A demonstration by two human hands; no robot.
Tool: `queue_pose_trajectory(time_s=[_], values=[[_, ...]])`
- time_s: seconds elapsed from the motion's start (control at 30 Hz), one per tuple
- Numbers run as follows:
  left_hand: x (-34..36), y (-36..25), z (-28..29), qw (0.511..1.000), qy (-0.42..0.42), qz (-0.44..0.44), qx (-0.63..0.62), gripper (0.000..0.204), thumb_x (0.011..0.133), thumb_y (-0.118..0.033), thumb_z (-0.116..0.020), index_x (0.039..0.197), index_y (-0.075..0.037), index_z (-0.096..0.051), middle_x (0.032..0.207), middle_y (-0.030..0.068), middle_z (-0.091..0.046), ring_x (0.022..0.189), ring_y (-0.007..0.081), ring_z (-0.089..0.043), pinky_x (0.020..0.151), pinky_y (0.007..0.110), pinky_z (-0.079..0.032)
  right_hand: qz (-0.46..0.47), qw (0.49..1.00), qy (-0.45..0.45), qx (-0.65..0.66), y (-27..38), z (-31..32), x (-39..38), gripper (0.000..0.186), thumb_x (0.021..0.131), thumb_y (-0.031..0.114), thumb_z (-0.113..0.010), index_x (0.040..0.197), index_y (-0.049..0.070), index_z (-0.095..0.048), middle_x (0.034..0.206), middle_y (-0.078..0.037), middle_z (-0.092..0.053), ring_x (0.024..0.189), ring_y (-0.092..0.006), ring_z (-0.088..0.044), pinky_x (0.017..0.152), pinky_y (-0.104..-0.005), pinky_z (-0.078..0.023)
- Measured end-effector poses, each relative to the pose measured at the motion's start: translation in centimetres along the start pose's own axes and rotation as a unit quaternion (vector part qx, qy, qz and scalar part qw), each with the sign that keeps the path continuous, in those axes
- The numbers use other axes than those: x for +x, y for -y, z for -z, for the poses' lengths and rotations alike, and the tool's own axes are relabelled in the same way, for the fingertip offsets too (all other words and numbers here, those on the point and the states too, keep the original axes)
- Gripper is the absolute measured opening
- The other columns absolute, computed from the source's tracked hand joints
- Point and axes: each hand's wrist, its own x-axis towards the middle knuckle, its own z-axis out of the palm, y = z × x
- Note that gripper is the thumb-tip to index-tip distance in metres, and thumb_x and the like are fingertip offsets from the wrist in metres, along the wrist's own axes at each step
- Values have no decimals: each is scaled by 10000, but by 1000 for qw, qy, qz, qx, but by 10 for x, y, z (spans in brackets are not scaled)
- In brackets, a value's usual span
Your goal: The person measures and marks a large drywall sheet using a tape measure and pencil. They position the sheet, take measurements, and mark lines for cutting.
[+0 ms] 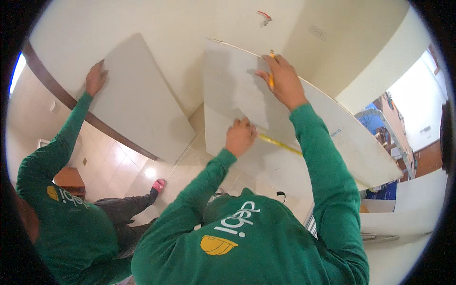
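A large white board stands in front of me. My left hand is low on its face, with curled fingers on a yellow tape measure, which stretches right across the board and passes behind my right forearm. My right hand holds a yellow pencil at the board's upper edge, thumb toward the face.
At left, a co-worker in a green top rests a hand on another white panel with a dark edge. A red-handled valve is on the wall above. A metal ladder and cluttered items stand at right.
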Motion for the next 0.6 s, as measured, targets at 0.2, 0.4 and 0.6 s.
queue_pose_trajectory(time_s=[0.2, 0.4, 0.6], values=[[-95, -15, -17, 995, 92, 14, 25, 200, 915, -329, -740, 933, -130, -749, 1069, 76, -600, 1039, 319, -610, 756, 517, -574, -51, 992, 112, 16, 13, -96, 135, 702, 914, 624, -722, 1216, -9, -712, 1203, -242, -713, 1153, -411, -681, 984, -501, -558], [-151, 25, 9, 990, 115, 83, 14, 200, 917, -315, -740, 942, -118, -764, 1079, 66, -606, 1040, 315, -602, 770, 514, -553, -112, 981, 136, 77, 31, -128, 178, 489, 919, 472, -686, 1018, 10, -810, 1061, -245, -774, 1048, -431, -730, 953, -505, -580], [-153, 51, 26, 990, 94, 98, 25, 197, 894, -320, -752, 927, -126, -767, 1097, 64, -619, 1072, 336, -611, 752, 527, -547, -80, 987, 122, 66, 23, -142, 178, 422, 928, 401, -661, 1063, 22, -790, 1090, -233, -769, 1064, -428, -726, 959, -506, -578]])
